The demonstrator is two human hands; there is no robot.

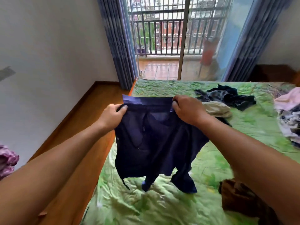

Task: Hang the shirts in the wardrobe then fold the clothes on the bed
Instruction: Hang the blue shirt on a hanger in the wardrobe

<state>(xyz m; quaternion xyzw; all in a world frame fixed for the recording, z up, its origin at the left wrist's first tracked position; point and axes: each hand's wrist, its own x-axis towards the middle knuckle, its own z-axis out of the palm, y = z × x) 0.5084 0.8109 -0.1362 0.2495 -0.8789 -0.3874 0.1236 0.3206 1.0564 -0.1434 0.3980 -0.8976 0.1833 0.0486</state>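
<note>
1. Shorts point(151, 143) in navy are being held up over the bed point(162, 205), legs hanging down to its green cover.
2. Waistband ends are being pinched by curled fingers of the left hand point(113, 114) and right hand point(186, 109).
3. Folding is judged to be under way; laying flat and halving is being called for next.

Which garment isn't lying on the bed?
The navy shorts: left hand and right hand grip their waistband; the other clothes lie on the green bed.
</note>
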